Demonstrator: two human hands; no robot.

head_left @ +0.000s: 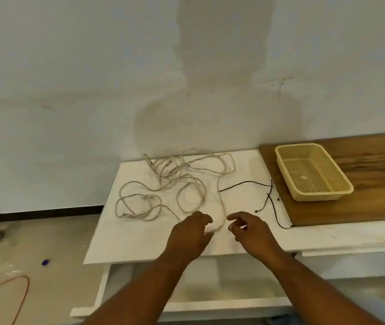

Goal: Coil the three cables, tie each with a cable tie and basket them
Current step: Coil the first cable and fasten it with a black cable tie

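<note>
**Hands close on the first cable**

Head view: the cables [168, 177] lie uncoiled in a loose pale tangle over the back and left of the white counter [140, 242]. One strand [222, 205] runs out of the tangle toward the front edge and bends there, right between the two hands. That loose bend is probably the easiest place to start, since it lies clear of the knotted part.

The left hand [191, 233] hovers at the bend with its fingers [206, 219] curled and a gap to the thumb. The strand ends at that gap, but motion blur hides whether it is pinched or only touched. The right hand [250, 231] sits just beside the strand on the other side. Its fingers [232, 218] are loosely curled and point toward the left hand, and they hold nothing that I can see. It looks set to take up the cable once the other hand lifts it.

The black ties [243, 182] lie loose near the right edge of the white top, one of them crossing onto the wooden board [374, 195]. They are within the right hand's reach, handy for tying each coil. The basket [315, 195] stands on that board near the back with no cable in it, clear of the working space.

By my reading the task is only starting: nothing is coiled, tied or basketed.
</note>
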